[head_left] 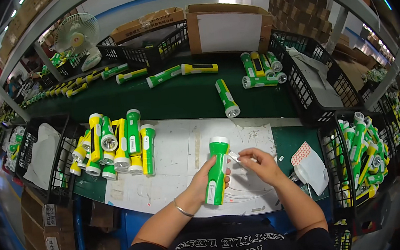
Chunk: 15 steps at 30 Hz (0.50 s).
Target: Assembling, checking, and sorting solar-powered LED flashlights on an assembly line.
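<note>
Gripping a green flashlight (218, 172) in the curled left hand (201, 179); pinching a pale strip (234, 156) in the right hand (261, 165).

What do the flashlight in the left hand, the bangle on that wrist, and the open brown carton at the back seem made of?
Flashlight: probably molded plastic, smooth and slightly glossy, with solid green, yellow and white parts.
Bangle: likely polished metal, given its silvery shine.
Carton: apparently cardboard, matte brown with thin, folded-looking edges.
</note>
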Available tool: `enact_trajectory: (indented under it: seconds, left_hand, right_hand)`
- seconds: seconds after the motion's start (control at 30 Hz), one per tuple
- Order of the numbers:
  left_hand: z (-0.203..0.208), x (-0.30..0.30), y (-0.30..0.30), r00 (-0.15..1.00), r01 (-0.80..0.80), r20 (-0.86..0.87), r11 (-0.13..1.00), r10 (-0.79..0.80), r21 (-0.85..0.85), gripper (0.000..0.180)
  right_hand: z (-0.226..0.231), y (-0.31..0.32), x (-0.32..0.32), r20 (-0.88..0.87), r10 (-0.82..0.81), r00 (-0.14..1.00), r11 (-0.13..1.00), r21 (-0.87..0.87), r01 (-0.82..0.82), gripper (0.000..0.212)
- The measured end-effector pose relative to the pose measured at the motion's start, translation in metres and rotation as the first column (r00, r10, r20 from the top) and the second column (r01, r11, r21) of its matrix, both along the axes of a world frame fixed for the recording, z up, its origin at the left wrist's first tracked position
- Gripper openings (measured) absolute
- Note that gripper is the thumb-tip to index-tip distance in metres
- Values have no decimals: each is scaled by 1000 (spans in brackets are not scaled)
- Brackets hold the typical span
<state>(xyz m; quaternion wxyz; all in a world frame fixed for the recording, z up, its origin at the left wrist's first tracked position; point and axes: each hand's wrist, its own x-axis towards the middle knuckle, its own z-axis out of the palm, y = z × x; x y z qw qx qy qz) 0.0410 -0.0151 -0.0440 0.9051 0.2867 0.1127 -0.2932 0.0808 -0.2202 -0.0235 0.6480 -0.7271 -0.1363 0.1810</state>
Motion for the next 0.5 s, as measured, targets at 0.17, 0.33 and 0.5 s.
enact_trajectory:
  seconds: [0.17, 0.33, 0.5]
  left_hand:
    - [-1, -14, -3, 999, -30, -21, 995, 33, 98, 45]
    - [-4, -18, -8, 1000, -2, -31, 996, 5, 93, 46]
    - [-6, -17, -10, 998, -43, -46, 995, 48, 90, 40]
  right_hand:
    - [-7, 2, -40, -5, 76, 997, 989, -127, -76, 29]
    - [-7, -3, -55, -9, 42, 999, 991, -130, -43, 25]
    - [13, 4, -62, 127, 71, 989, 963, -268, -35, 19]
